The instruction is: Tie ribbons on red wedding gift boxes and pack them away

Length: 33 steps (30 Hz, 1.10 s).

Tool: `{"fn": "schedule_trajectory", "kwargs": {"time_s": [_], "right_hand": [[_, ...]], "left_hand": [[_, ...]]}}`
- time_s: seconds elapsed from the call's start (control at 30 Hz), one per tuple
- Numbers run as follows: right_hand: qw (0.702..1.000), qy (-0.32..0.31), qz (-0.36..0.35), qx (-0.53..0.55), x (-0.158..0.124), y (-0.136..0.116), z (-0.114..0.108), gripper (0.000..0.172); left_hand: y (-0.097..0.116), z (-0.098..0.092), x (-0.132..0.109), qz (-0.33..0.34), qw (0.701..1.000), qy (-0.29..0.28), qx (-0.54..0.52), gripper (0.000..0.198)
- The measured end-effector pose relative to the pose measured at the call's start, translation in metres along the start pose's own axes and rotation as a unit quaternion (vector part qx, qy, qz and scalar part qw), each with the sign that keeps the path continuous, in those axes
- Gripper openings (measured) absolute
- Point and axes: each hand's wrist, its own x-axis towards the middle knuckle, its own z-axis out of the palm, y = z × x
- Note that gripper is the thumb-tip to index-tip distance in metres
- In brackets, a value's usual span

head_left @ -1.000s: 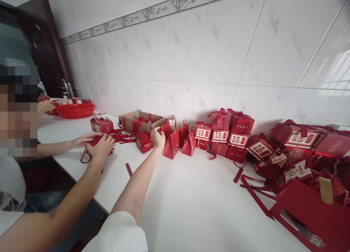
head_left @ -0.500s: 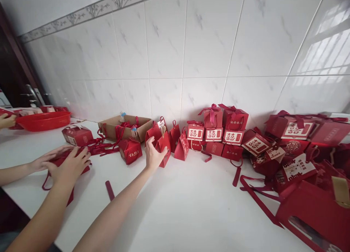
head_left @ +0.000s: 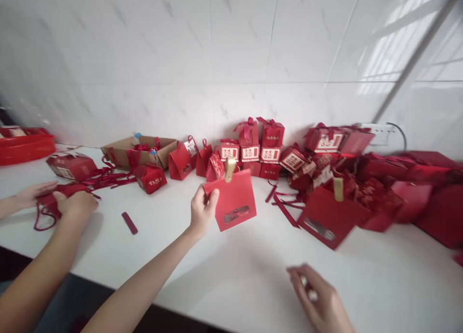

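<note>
Between thumb and fingers, my left hand (head_left: pixel 204 212) pinches the upper left edge of a small red bag (head_left: pixel 237 198) with an oval window. A gold clip (head_left: pixel 229 169) sits on its top. The bag is raised over the white table (head_left: pixel 224 285). My right hand (head_left: pixel 318 297) is lower right above the table, blurred, fingers curled together, with something small and white at them that I cannot make out. Beyond it stands a larger red bag (head_left: pixel 327 217) with its own gold clip.
At the left, another person's hands (head_left: pixel 74 203) handle a red item. Behind are a cardboard box (head_left: pixel 164 154) with ribbons, stacked red boxes (head_left: pixel 249 152), a red basin (head_left: pixel 27 147) and a loose dark red strip (head_left: pixel 129 223). More red bags crowd the right.
My left hand has lifted the red bag from the row and brought it nearer and to the right. My right hand has come into view. The view has turned right.
</note>
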Motion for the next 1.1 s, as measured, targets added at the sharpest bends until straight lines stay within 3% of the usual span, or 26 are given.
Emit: {"fn": "schedule_trajectory", "kwargs": {"time_s": [0.07,0.13,0.2,0.27,0.33,0.43,0.57,0.7,0.8,0.87,1.1], "right_hand": [[0.993,0.101,-0.064,0.005,0.020,-0.002,-0.025,0.015],[0.981,0.162,-0.102,0.009,0.041,-0.004,-0.051,0.027],[0.983,0.134,-0.107,0.067,0.057,-0.007,-0.073,0.034],[0.987,0.056,-0.081,0.124,0.069,-0.010,-0.087,0.021],[0.978,0.003,-0.060,0.198,0.077,-0.011,-0.091,0.012],[0.950,-0.019,-0.053,0.307,0.084,-0.008,-0.089,0.011],[0.937,-0.025,-0.044,0.346,0.090,-0.002,-0.083,0.014],[0.947,0.029,-0.061,0.315,0.095,0.003,-0.074,0.017],[0.945,0.077,-0.079,0.306,0.093,0.011,-0.062,0.015],[0.949,0.117,-0.104,0.273,0.087,0.019,-0.054,0.004],[0.927,0.203,-0.307,0.077,0.070,0.037,-0.047,0.031]], "left_hand": [[0.025,0.022,-0.040,0.046,0.994,-0.069,-0.068,0.017],[0.043,0.044,-0.076,0.060,0.981,-0.129,-0.130,0.013],[0.055,0.062,-0.102,0.028,0.971,-0.178,-0.156,0.013],[0.061,0.077,-0.116,-0.005,0.963,-0.222,-0.155,0.016],[0.064,0.085,-0.117,-0.025,0.959,-0.243,-0.142,0.017],[0.072,0.085,-0.101,-0.031,0.939,-0.304,-0.156,0.019],[0.098,0.077,-0.068,-0.032,0.896,-0.383,-0.222,0.043],[0.125,0.085,-0.051,-0.070,0.914,-0.388,-0.100,0.023],[0.123,0.099,-0.051,-0.034,0.931,-0.355,-0.082,0.028],[0.116,0.107,-0.055,-0.007,0.942,-0.318,-0.107,0.032],[0.112,0.113,-0.067,0.026,0.958,-0.254,-0.127,0.035]]}}
